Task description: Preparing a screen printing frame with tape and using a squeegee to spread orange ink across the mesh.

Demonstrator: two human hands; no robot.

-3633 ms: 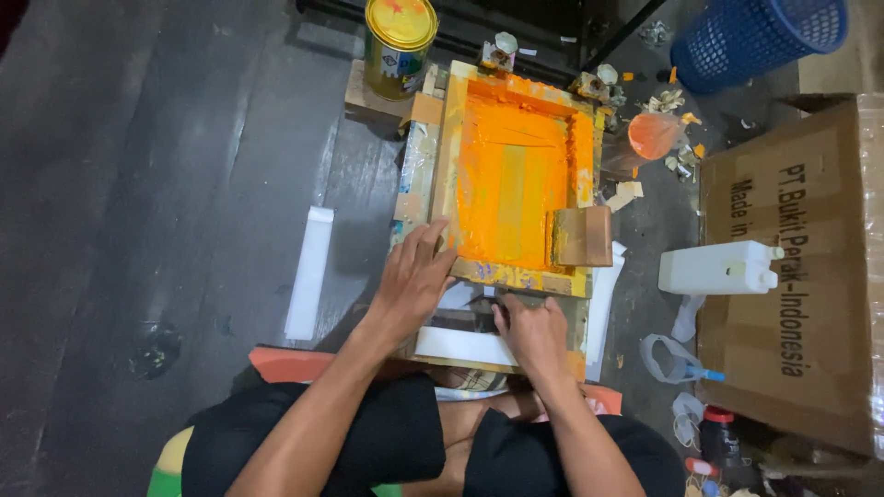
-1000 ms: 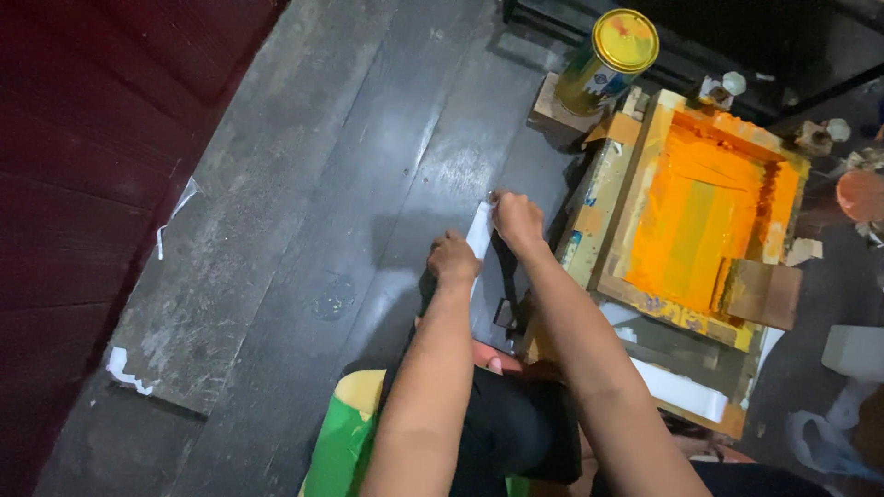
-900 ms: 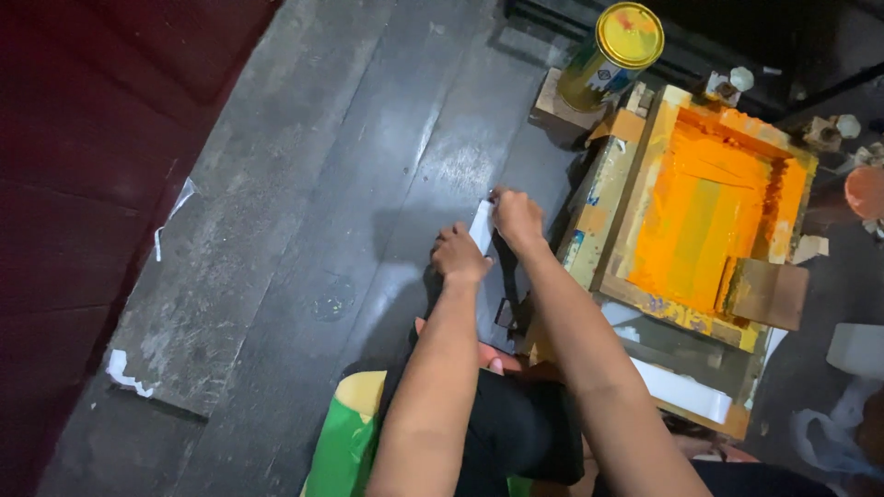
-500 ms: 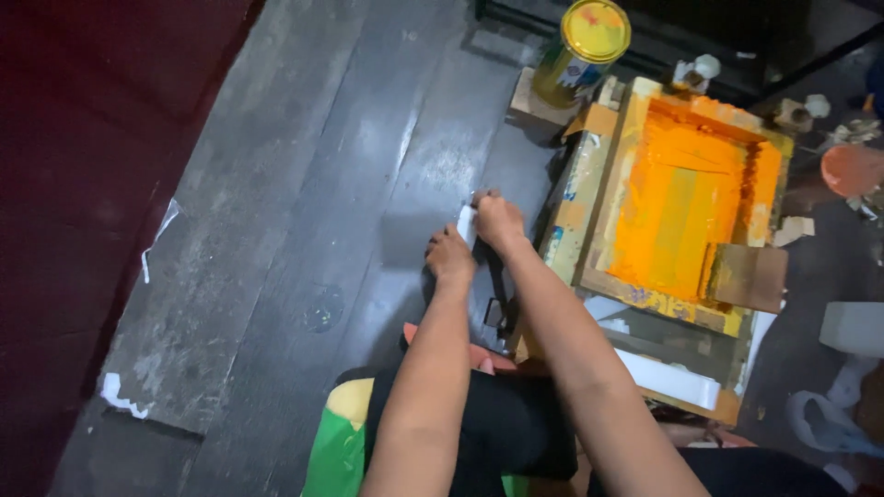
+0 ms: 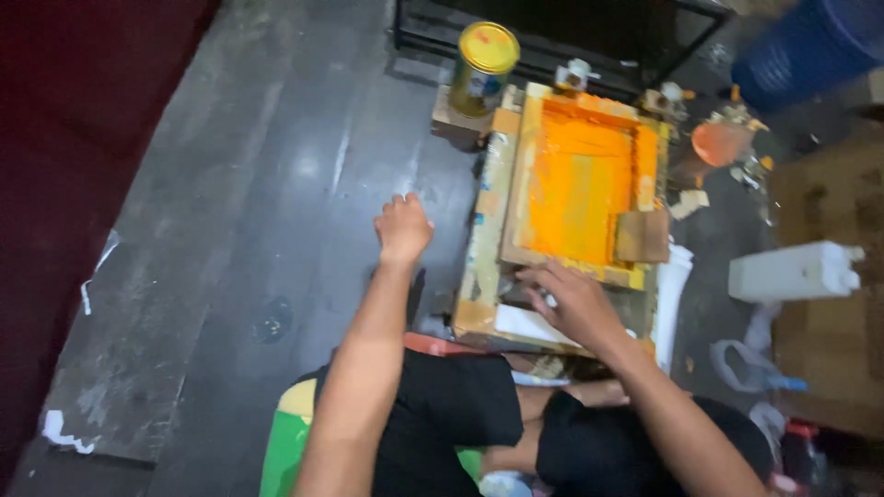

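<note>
A wooden screen-printing frame (image 5: 512, 198) with bright orange ink on its mesh lies on a paint-stained board on the dark floor. My right hand (image 5: 569, 302) is at the frame's near rail with bent fingers. A sliver of a white strip (image 5: 550, 299) shows between those fingers. A white sheet (image 5: 527, 323) lies on the board just under that hand. My left hand (image 5: 403, 226) is curled into a fist over the floor, left of the frame, and nothing shows in it. A flat brown squeegee block (image 5: 642, 236) rests on the frame's right near corner.
A yellow-lidded tin (image 5: 482, 67) stands behind the frame's left corner, and an orange cup (image 5: 721, 143) at its right. A white jug (image 5: 794, 271) and cardboard boxes (image 5: 829, 212) sit at the right, and a blue basket (image 5: 810, 46) is at the far right. My knees are below.
Both hands were together on a white strip on the floor left of the frame. My right hand has moved right to the frame's near rail. The left stays by the floor, and the view has swung right.
</note>
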